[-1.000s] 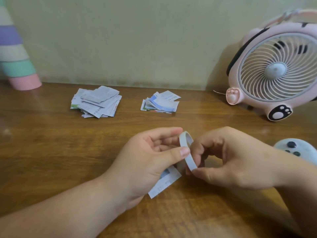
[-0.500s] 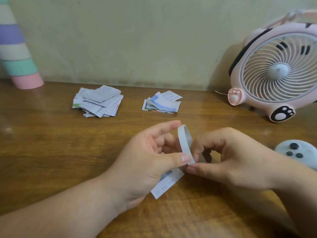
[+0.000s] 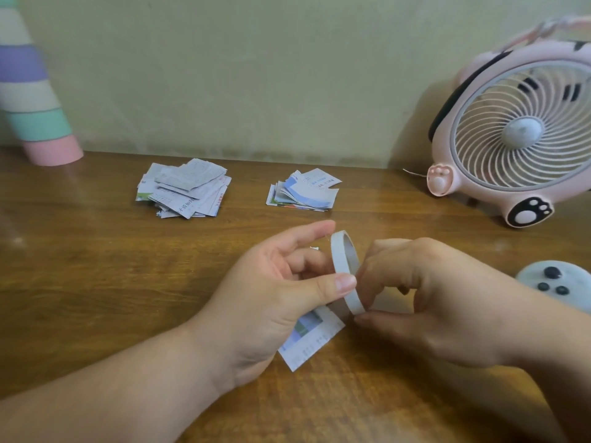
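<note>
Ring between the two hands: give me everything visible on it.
The ring is a thin, pale grey-white band, matte, like a tape roll or its paper core; its centre is open. It stands on edge, tilted, held over the table, close to a printed paper slip. The left hand pinches its rim, thumb on the outer face; the right hand grips its lower part between thumb and fingers. Whether tape is peeling off cannot be told.
</note>
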`<move>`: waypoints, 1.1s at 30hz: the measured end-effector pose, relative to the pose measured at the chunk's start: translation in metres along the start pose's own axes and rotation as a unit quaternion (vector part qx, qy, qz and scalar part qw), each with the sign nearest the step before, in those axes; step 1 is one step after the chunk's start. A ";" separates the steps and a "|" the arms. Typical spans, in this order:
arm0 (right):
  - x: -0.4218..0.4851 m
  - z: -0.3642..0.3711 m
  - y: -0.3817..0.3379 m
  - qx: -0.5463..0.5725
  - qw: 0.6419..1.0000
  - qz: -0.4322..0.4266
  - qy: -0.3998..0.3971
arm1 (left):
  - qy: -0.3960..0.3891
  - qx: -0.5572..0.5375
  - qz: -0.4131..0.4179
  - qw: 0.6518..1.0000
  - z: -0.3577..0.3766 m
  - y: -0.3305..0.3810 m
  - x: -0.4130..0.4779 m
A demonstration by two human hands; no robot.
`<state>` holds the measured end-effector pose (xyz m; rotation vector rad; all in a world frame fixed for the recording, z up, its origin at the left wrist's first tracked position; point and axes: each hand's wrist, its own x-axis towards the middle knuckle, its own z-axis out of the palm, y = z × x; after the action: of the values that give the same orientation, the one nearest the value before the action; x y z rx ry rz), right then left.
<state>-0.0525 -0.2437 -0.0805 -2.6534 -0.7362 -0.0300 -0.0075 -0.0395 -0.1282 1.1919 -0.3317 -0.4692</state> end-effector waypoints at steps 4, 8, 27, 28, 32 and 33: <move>-0.001 -0.004 -0.004 0.003 1.000 0.014 -0.002 | 0.004 -0.002 0.005 1.000 0.000 0.000 0.000; 0.000 -0.003 -0.008 0.005 1.000 -0.007 0.024 | 0.034 0.000 0.005 0.999 0.002 0.000 -0.001; 0.007 0.013 -0.010 -0.060 0.994 -0.024 0.088 | 0.049 0.013 -0.014 0.999 0.003 -0.003 0.001; 0.007 0.013 -0.010 -0.058 0.994 -0.022 0.087 | 0.052 0.019 -0.013 0.998 0.003 -0.003 0.001; 0.008 0.015 -0.010 -0.052 0.995 -0.015 0.084 | 0.062 0.026 -0.013 0.998 0.004 -0.001 0.000; 0.008 0.015 -0.010 -0.050 0.995 -0.015 0.084 | 0.065 0.025 -0.014 0.997 0.004 -0.001 -0.001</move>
<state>-0.0516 -0.2263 -0.0901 -2.6922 -0.7371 -0.3007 -0.0103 -0.0431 -0.1273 1.2706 -0.2164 -0.4069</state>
